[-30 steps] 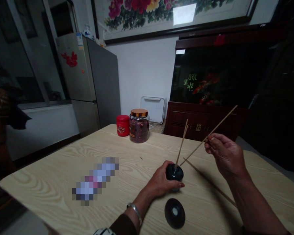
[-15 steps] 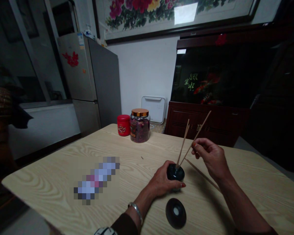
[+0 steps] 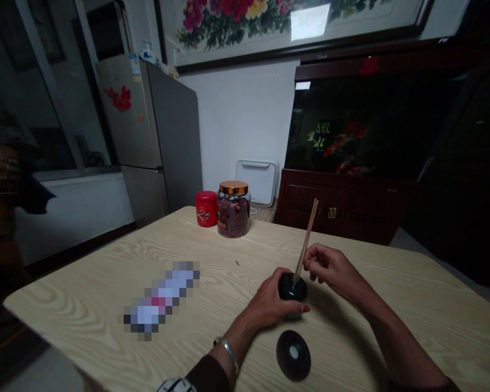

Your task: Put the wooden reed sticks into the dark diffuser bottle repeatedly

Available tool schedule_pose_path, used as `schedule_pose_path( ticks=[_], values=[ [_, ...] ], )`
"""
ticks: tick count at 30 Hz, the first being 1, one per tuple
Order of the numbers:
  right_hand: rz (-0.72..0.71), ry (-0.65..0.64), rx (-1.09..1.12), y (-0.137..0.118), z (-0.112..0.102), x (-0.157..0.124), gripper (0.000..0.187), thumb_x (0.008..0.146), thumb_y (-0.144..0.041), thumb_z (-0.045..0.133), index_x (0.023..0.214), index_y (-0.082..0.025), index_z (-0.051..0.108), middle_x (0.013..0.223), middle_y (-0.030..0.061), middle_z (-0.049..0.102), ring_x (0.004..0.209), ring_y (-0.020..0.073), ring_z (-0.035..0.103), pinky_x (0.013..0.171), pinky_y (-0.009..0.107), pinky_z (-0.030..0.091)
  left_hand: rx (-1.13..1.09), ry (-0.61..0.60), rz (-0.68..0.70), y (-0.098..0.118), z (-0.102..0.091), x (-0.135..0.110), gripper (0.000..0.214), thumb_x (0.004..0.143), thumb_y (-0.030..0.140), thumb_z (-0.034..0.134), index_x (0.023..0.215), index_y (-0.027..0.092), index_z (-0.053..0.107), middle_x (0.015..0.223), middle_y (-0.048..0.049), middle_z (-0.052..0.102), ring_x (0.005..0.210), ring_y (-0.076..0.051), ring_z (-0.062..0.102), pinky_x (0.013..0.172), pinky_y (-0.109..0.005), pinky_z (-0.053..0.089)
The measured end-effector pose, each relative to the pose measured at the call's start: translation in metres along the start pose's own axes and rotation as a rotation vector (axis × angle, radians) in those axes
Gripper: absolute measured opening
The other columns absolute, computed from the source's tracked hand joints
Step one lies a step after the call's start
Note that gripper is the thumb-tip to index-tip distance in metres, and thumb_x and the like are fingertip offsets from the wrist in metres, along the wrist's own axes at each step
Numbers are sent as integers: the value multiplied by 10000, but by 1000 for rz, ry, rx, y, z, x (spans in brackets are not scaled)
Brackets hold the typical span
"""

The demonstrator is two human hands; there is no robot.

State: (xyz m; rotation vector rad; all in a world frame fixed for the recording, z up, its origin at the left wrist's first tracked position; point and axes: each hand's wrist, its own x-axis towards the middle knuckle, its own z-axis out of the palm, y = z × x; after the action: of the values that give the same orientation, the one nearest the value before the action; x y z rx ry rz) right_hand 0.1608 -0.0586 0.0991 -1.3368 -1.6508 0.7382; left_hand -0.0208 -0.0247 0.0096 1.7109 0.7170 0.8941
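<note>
A small dark round holder (image 3: 293,286) stands on the light wooden table (image 3: 212,283). My left hand (image 3: 269,305) is wrapped round its near side, steadying it. Two thin wooden sticks (image 3: 307,235) rise from the holder, leaning slightly right and nearly parallel. My right hand (image 3: 329,268) pinches one of them low down, just right of the holder. A dark round lid-like disc (image 3: 293,355) with a pale centre lies flat on the table near my left wrist.
A glass jar of dried petals with a copper lid (image 3: 232,209) and a red tin (image 3: 206,208) stand at the table's far edge. A blurred-out oblong item (image 3: 159,298) lies left of centre. A fridge (image 3: 147,130) and a dark fish tank cabinet (image 3: 351,158) stand behind.
My right hand has swung its stick from a low slant to nearly upright beside the first one, and has moved left and down toward the holder. The left hand kept its grip.
</note>
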Motion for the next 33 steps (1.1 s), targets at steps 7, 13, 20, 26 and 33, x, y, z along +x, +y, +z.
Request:
schedule_pose_path(
  ticks=[7,13,20,26,33],
  values=[
    [95,-166,-349,16,-36,-4,164,848,-333,546,851,-186,619,747,20,651,638,150,608,568,257,442,-17,6,-4,1,1,-1,687,567,392,905,1138,186,584,997,-36,649,905,-200,575,780,-306,458],
    [335,-92,-915,71,-70,-7,64,753,-209,600,756,-198,663,855,90,712,771,223,639,639,306,388,-40,-3,9,-1,1,-1,671,576,392,905,1134,192,589,1008,-47,648,920,-211,587,790,-320,473],
    [444,-120,-951,106,-66,-11,101,653,-207,661,749,-203,693,898,121,723,805,273,654,608,318,374,-48,-11,0,-2,1,0,673,580,390,900,1136,184,582,993,-45,646,906,-203,586,780,-313,474],
    [436,-153,-914,111,-62,-9,75,649,-183,652,714,-213,676,857,81,704,793,234,649,633,304,394,-38,-10,-1,-2,1,0,678,578,390,905,1137,190,578,983,-30,647,888,-188,578,767,-296,462],
    [377,-139,-845,101,-59,-8,60,628,-138,644,638,-191,618,764,68,666,696,203,596,600,298,370,-42,-7,2,-6,1,1,682,576,379,909,1146,200,580,1003,-37,647,910,-200,587,786,-307,470]
  ],
)
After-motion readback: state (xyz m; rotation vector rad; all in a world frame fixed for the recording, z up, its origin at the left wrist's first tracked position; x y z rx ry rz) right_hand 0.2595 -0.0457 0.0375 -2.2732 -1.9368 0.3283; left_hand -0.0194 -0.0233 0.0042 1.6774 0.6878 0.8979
